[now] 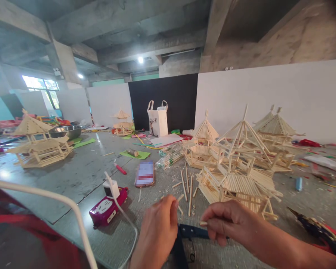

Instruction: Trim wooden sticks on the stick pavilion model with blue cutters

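My right hand (226, 224) pinches a short piece of wooden stick (203, 223) between thumb and fingertips. To its left, my left hand (159, 229) is closed with the fingers curled; what it holds, if anything, is hidden. A pale wood piece (180, 197) shows right by its fingertips, and I cannot tell whether they touch it. Between and below both hands lies a dark blue riveted tool (194, 231), partly covered by the right hand. Just beyond the hands, several loose wooden sticks (190, 196) lie among shavings. A partly built stick pavilion (238, 186) stands behind my right hand.
A purple power strip (105, 211) with a white charger and cable sits left, near a phone (145, 174). More stick pavilions (42, 144) stand left, right and behind. A dark pointed tool (310, 228) lies right. A paper bag (158, 121) stands at the back.
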Demonstrator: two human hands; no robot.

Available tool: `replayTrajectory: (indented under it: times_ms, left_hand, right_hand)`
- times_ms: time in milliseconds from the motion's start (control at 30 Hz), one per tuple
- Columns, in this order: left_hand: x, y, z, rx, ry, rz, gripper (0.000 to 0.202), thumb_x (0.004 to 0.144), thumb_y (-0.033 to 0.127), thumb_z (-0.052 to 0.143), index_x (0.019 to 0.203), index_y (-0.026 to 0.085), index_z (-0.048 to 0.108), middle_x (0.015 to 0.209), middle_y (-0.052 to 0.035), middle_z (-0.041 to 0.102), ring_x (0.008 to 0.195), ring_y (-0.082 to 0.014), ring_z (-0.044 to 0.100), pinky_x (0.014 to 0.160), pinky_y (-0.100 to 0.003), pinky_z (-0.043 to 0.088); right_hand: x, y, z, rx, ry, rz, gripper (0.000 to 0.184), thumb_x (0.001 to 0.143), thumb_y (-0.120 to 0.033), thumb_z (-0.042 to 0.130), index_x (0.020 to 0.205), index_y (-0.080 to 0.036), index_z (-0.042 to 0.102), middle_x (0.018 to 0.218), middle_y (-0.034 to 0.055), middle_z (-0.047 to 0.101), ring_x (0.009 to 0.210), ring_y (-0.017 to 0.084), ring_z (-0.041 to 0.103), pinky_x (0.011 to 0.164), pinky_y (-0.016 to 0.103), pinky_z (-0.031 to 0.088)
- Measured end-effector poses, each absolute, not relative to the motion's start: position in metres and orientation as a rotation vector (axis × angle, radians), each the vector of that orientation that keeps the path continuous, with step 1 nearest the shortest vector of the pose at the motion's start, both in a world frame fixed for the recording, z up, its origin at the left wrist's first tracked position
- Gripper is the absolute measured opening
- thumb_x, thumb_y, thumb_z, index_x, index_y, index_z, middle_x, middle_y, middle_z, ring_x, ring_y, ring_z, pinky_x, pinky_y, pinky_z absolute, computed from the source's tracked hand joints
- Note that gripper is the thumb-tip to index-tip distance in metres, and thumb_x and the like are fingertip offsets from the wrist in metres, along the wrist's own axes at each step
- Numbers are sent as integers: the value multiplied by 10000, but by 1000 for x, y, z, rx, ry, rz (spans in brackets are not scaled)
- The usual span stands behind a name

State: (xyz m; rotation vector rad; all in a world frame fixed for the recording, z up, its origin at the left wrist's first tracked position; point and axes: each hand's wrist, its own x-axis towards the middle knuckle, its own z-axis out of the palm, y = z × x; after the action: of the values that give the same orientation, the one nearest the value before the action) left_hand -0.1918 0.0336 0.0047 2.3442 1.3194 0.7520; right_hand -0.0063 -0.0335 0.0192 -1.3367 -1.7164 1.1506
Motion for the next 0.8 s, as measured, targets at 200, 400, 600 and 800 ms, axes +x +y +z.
replayTrajectory:
  times_ms: [200, 400, 600, 800]
  left_hand:
    - [-178, 36, 11, 2534, 1250, 918, 289, 867, 135, 347, 1063, 189, 552, 994, -70, 625, 932, -206, 571, 786, -321, 419]
    - [-177, 5, -7, 2394, 839, 907, 220, 806, 147, 447, 895, 215, 637, 850, -37, 655, 772, -165, 610, 667, -258, 454]
    - [-171, 1, -15, 2063, 901, 870, 260, 825, 324, 464, 732, 180, 659, 535, -10, 616, 480, -117, 559, 466, -195, 381]
    - [-162, -8, -18, 2033, 957, 865, 248, 802, 356, 491, 770, 215, 692, 579, -11, 648, 475, -111, 562, 453, -186, 387]
  right_hand:
    - [-10, -23, -6, -1296, -1388, 1284, 255, 729, -435, 588, 803, -199, 526, 642, -17, 632, 469, 94, 560, 477, 225, 429]
    - [-8, -28, -18, -1093, -1300, 1343, 329, 721, -471, 626, 729, -197, 443, 590, -13, 626, 412, 84, 551, 419, 196, 403]
    - [-1, -39, -15, -1095, -1238, 1279, 374, 764, -552, 543, 851, -190, 513, 663, 9, 636, 438, 90, 555, 440, 214, 419]
    - [-3, -41, -18, -1127, -1351, 1182, 304, 791, -478, 559, 767, -175, 531, 642, -13, 582, 423, 54, 483, 385, 165, 396]
